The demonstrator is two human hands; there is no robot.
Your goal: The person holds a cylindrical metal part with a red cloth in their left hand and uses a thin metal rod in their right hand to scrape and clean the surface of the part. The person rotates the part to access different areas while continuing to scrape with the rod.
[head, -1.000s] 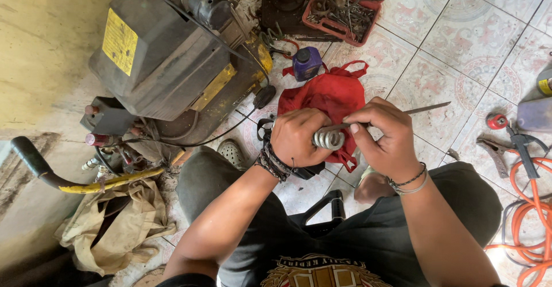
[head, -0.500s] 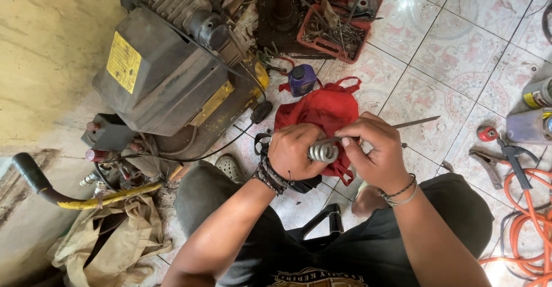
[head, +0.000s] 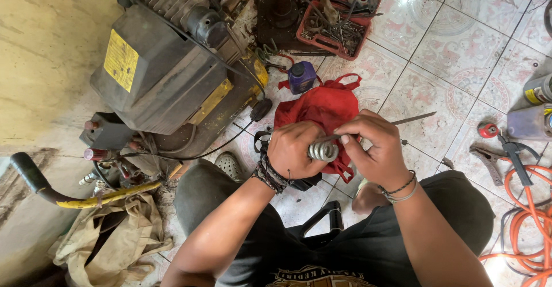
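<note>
A person sits on a tiled floor, seen from above. Near the centre of the view, the left hand is closed around a metal coil spring, only its end coils showing. The right hand pinches a thin metal rod between thumb and fingers; the rod runs toward two o'clock, and its near end meets the spring. It appears to pass into the coils, though the fingers hide the joint. Judging by this, the work on the spring is under way, not finished.

Behind the hands, at twelve o'clock, lies a red cloth bag with a small purple bottle beyond it. A grimy compressor fills ten o'clock. A red tray of tools sits at one o'clock, an orange hose at four o'clock.
</note>
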